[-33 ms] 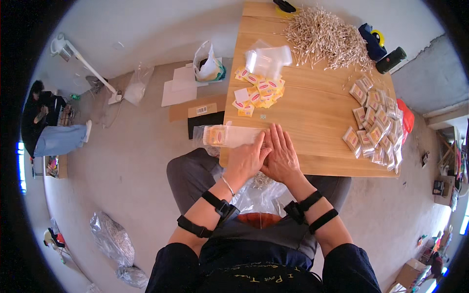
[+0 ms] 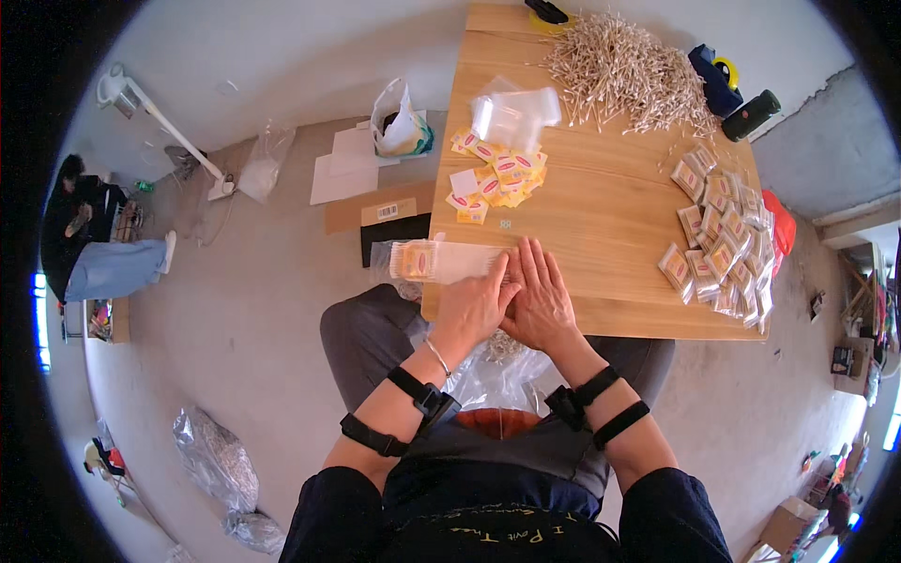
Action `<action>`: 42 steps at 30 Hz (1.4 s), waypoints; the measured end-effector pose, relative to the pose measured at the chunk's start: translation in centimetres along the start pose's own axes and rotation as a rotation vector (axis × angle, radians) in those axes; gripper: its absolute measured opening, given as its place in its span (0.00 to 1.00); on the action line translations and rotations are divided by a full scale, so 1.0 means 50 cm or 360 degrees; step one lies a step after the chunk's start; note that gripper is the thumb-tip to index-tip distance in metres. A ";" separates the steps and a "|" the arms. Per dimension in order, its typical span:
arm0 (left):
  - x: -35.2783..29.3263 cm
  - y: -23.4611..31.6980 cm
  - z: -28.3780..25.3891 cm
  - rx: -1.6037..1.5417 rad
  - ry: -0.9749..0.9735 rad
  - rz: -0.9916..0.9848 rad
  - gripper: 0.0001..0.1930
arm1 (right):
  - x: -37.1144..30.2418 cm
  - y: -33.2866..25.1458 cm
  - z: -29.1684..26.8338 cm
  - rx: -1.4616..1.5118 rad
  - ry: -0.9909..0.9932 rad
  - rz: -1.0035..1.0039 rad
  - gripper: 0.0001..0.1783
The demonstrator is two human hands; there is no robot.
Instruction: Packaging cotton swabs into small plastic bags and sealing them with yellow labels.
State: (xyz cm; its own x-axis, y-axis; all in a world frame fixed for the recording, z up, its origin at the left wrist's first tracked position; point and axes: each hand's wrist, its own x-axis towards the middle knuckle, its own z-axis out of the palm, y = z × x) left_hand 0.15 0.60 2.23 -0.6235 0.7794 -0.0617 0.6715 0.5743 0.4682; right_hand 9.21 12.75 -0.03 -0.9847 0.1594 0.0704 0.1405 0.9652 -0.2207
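Note:
My left hand (image 2: pixel 472 310) is closed, palm down, at the table's near left edge. What lies under its fingers is mostly hidden; a few pale stick ends show beside them. Flat and stretched out, my right hand (image 2: pixel 542 302) rests against it, the thumbs close together. A white strip (image 2: pixel 462 263) reaches leftward from beneath my left hand. At its left end lies a small pack of cotton swabs (image 2: pixel 414 261) with a yellow card, partly in a clear plastic bag (image 2: pixel 380 262) that overhangs the table edge.
On the wooden table (image 2: pixel 601 216) are loose cotton swabs (image 2: pixel 629 75), yellow cards (image 2: pixel 497 178), clear bags (image 2: pixel 514 113) and filled packs (image 2: pixel 723 239). A dark cylinder (image 2: pixel 751 115) stands at the far right. A plastic sack (image 2: pixel 507 371) lies at my lap. Another person (image 2: pixel 103 239) sits at left.

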 end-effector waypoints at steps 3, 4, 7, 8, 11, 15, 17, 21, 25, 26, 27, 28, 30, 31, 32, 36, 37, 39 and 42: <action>-0.004 -0.005 0.001 -0.0031 0.0075 0.0028 0.26 | 0.003 -0.007 -0.006 0.0056 0.0019 -0.0008 0.48; -0.004 -0.004 0.000 -0.0032 0.0073 0.0031 0.26 | 0.004 -0.006 -0.005 0.0055 0.0020 -0.0005 0.48; -0.003 -0.004 0.000 -0.0057 0.0101 0.0019 0.22 | 0.004 -0.007 -0.004 0.0002 -0.0001 0.0015 0.50; -0.001 -0.006 0.001 -0.0071 0.0076 -0.0039 0.20 | 0.004 -0.010 -0.008 0.0008 -0.0012 0.0017 0.50; 0.012 -0.004 -0.017 -0.0054 0.0122 -0.0121 0.17 | 0.002 -0.007 -0.010 -0.0005 -0.0042 0.0038 0.53; 0.060 -0.023 -0.034 -0.0106 0.0536 0.0175 0.11 | 0.001 -0.009 -0.011 0.0005 -0.0033 0.0015 0.57; 0.086 -0.035 -0.031 -0.0082 0.0387 0.0131 0.10 | 0.003 -0.013 -0.012 -0.0002 -0.0043 0.0017 0.57; 0.123 -0.065 -0.022 -0.0119 0.0385 0.0106 0.09 | 0.004 -0.020 -0.012 0.0021 -0.0061 0.0031 0.57; 0.078 -0.055 -0.011 -0.0598 0.0702 0.0241 0.15 | 0.002 -0.013 -0.016 0.0040 -0.0049 0.0053 0.56; 0.041 -0.049 0.005 -0.0991 0.0615 0.0156 0.18 | 0.002 -0.013 -0.013 0.0036 -0.0037 0.0068 0.56; 0.014 -0.045 0.017 -0.1380 0.0522 0.0060 0.23 | 0.001 -0.017 -0.011 0.0034 -0.0029 0.0078 0.55; 0.004 -0.044 0.031 -0.1376 0.0515 0.0056 0.23 | 0.002 -0.020 -0.011 0.0041 -0.0032 0.0082 0.55; -0.006 -0.046 0.057 -0.1784 0.0459 0.0098 0.28 | 0.006 -0.028 -0.009 0.0040 0.0003 0.0113 0.53; -0.005 -0.046 0.057 -0.1785 0.0453 0.0091 0.28 | 0.006 -0.032 -0.005 0.0044 -0.0004 0.0116 0.53; -0.004 -0.046 0.057 -0.1829 0.0448 0.0085 0.28 | 0.008 -0.037 0.000 0.0058 -0.0006 0.0145 0.51; 0.002 -0.042 0.054 -0.1991 0.0439 0.0070 0.29 | 0.008 -0.054 0.012 0.0023 0.0017 0.0142 0.45; 0.004 -0.040 0.054 -0.2033 0.0434 0.0068 0.30 | 0.008 -0.055 0.013 0.0025 0.0015 0.0146 0.45; 0.006 -0.041 0.050 -0.2116 0.0425 0.0066 0.30 | 0.008 -0.056 0.013 0.0072 0.0016 0.0139 0.44; 0.006 -0.046 0.021 -0.2059 0.0352 0.0045 0.31 | 0.009 -0.057 0.016 0.0101 0.0006 0.0148 0.43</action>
State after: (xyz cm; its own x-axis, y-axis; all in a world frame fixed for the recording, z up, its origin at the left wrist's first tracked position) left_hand -1.19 -0.23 0.22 -0.7506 0.6590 0.0489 -0.1048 -0.1918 0.9758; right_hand 8.27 9.89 -0.14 -0.9673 0.2487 0.0506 0.2244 0.9311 -0.2874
